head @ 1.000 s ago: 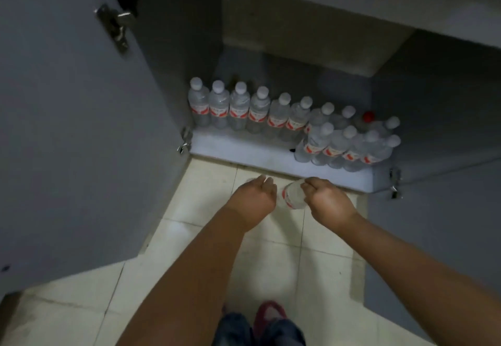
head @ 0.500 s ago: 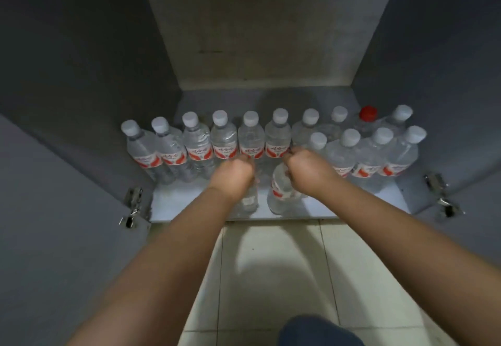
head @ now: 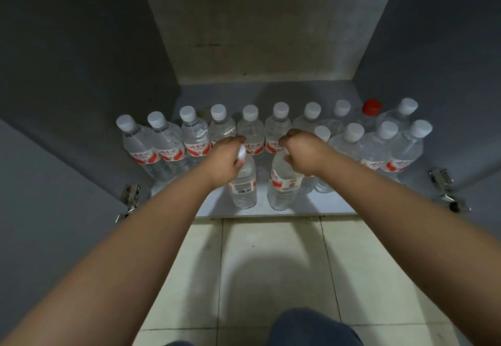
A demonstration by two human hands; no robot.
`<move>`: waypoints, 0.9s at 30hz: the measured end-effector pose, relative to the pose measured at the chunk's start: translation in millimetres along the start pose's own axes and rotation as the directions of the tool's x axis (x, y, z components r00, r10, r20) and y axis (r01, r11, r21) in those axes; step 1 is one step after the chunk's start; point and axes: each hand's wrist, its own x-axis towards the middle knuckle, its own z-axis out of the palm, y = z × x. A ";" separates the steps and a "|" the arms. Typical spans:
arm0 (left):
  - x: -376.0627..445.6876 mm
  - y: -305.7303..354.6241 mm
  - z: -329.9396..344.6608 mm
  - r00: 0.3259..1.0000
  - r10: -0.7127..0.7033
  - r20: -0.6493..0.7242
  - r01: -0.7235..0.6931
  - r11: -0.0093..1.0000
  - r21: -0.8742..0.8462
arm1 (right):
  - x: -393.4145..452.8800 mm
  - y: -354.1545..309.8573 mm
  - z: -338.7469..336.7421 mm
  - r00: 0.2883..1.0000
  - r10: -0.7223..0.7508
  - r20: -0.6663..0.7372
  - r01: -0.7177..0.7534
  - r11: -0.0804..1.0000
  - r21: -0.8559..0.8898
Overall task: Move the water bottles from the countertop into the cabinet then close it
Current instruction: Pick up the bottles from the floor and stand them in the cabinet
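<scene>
Inside the open cabinet, a row of several clear water bottles with white caps and red labels (head: 191, 139) stands along the back of the white shelf (head: 320, 206). A shorter front row (head: 378, 145) stands at the right. My left hand (head: 226, 160) grips the neck of one upright bottle (head: 242, 187) near the shelf's front edge. My right hand (head: 302, 153) grips the top of a second upright bottle (head: 283, 185) beside it. Both bottles rest on the shelf.
One bottle with a red cap (head: 372, 107) stands in the back row at the right. Both grey cabinet doors (head: 48, 210) hang open, with metal hinges (head: 128, 196) at left and right (head: 444, 188). Pale floor tiles (head: 271, 264) lie below the shelf.
A second ago both hands were above the floor tiles with a bottle between them. They have reached into the cabinet, and two bottles now stand upright on the shelf's front.
</scene>
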 end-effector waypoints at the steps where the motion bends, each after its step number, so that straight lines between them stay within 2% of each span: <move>1: -1.5 0.1 -1.3 1.000 -0.004 0.001 0.004 1.000 0.003 | -1.8 0.2 0.2 1.000 -0.024 0.009 0.024 1.000 0.012; 4: -2.8 0.8 -5.3 1.000 -0.028 0.007 0.027 0.998 0.051 | -10.4 4.5 -0.5 0.992 -0.114 0.055 0.110 0.992 0.068; 9: -2.1 5.3 -10.9 0.999 -0.043 0.034 0.036 0.984 0.173 | -20.9 5.5 -2.5 0.986 -0.126 0.109 0.116 0.989 0.095; 11: -1.7 4.9 -14.1 0.998 -0.043 0.049 0.032 0.978 0.205 | -22.0 1.2 -0.6 0.994 -0.083 0.075 0.077 0.994 0.082; 14: -5.1 2.4 -22.3 0.991 0.019 0.130 -0.048 0.974 0.221 | -20.4 -2.8 2.3 0.999 0.037 -0.022 -0.037 0.999 0.012; 17: -15.9 3.1 -30.1 0.971 0.070 0.228 -0.106 0.983 0.152 | -18.7 -8.4 1.7 0.997 0.075 -0.026 -0.075 0.997 -0.004; 21: -21.0 -1.9 -31.7 0.980 0.088 0.180 -0.125 0.971 0.202 | -19.9 -11.2 -0.4 0.995 0.093 -0.043 -0.091 0.994 0.063; 27: -12.4 11.3 -18.0 0.996 -0.081 0.033 0.071 0.972 0.223 | -19.6 -12.3 -3.4 0.982 0.189 -0.031 -0.184 0.976 0.117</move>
